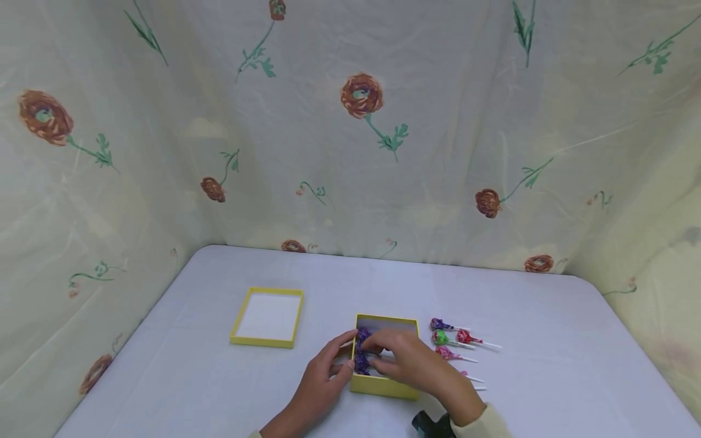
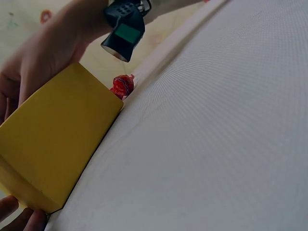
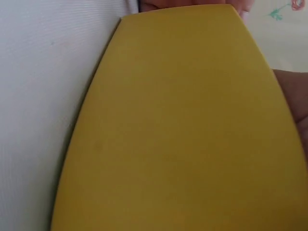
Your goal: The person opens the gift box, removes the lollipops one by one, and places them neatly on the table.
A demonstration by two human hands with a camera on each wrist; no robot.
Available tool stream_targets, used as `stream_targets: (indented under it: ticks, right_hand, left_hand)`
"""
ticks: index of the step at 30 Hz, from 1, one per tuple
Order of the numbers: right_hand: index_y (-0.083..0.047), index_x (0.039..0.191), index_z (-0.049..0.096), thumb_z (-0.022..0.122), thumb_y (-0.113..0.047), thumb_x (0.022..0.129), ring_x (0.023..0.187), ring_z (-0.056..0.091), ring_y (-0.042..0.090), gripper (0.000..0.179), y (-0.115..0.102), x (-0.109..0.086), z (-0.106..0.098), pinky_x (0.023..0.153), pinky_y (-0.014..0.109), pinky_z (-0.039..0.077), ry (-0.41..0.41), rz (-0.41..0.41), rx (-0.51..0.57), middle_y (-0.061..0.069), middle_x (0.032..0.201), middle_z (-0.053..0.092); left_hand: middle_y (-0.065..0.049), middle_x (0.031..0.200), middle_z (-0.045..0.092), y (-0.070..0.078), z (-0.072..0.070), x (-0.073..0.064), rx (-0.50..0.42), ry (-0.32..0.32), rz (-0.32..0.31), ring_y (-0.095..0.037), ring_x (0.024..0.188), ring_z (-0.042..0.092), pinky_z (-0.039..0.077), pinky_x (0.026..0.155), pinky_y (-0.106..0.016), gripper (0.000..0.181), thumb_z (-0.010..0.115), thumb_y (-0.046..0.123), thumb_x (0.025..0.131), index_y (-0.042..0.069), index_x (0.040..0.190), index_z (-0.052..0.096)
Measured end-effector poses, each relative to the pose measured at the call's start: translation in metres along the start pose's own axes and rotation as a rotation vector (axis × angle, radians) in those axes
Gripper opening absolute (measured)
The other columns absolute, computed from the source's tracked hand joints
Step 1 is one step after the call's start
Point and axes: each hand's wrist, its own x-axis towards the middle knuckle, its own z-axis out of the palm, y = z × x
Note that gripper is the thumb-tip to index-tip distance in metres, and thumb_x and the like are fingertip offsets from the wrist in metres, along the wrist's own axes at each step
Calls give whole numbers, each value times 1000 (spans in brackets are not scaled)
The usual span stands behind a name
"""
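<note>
An open yellow box [image 1: 383,387] stands on the table, with purple-wrapped lollipops [image 1: 362,364] along its left inner side. My left hand [image 1: 323,377] holds the box's left side, thumb and forefinger at the rim. In the left wrist view its fingertips [image 2: 34,220] touch a box corner. My right hand [image 1: 408,359] reaches into the box from the right, its bent thumb and finger at a purple lollipop. The box wall hides those fingertips in the right wrist view. Sticks inside the box are mostly hidden by the hand.
A yellow lid [image 1: 268,316] with a white inside lies left of the box. To the right lie several loose lollipops, among them a purple one [image 1: 438,324], a green one [image 1: 440,338] and a red one [image 1: 465,336]. Flowered curtains [image 1: 427,121] surround the table.
</note>
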Motion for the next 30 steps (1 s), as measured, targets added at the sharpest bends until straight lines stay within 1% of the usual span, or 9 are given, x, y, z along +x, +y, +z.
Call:
stream_targets:
  ticks: [6, 11, 16, 23, 30]
  right_hand:
    - [-6, 104, 70, 70, -7, 86, 88, 65, 14, 18, 1, 2, 2, 80, 31, 56, -32, 75, 15, 3, 95, 70]
    - [-6, 104, 70, 72, -9, 84, 87, 65, 12, 20, 0, 2, 1, 79, 30, 56, -54, 91, 27, 2, 96, 69]
    - [-8, 105, 70, 73, -11, 83, 87, 64, 11, 22, 0, 3, 0, 79, 29, 56, -86, 130, 35, 1, 96, 69]
    - [-12, 107, 70, 73, -18, 83, 87, 62, 6, 24, 2, 4, 1, 79, 27, 54, -141, 206, 19, -5, 97, 68]
    - [-14, 108, 70, 74, -21, 83, 83, 59, 4, 26, 1, 6, 1, 74, 24, 52, -167, 246, 15, -8, 95, 67]
  left_hand:
    - [-4, 145, 45, 1, 0, 0, -3, -3, -6, -22, 127, 50, 51, 92, -22, 49, 52, 14, 98, 19, 146, 40]
    - [-5, 145, 45, 1, 0, 1, 1, -2, -18, -22, 127, 50, 51, 92, -22, 50, 52, 14, 98, 19, 146, 40]
    - [-4, 145, 45, 3, 1, 1, 9, -2, -28, -22, 127, 50, 51, 92, -22, 50, 52, 15, 98, 18, 146, 40]
    - [-6, 144, 45, 5, 1, 0, 13, 1, -16, -23, 126, 51, 51, 92, -23, 51, 52, 14, 97, 16, 146, 40]
    - [-6, 145, 45, 5, 1, 0, 21, 2, -13, -23, 127, 51, 51, 92, -23, 50, 52, 12, 97, 16, 146, 41]
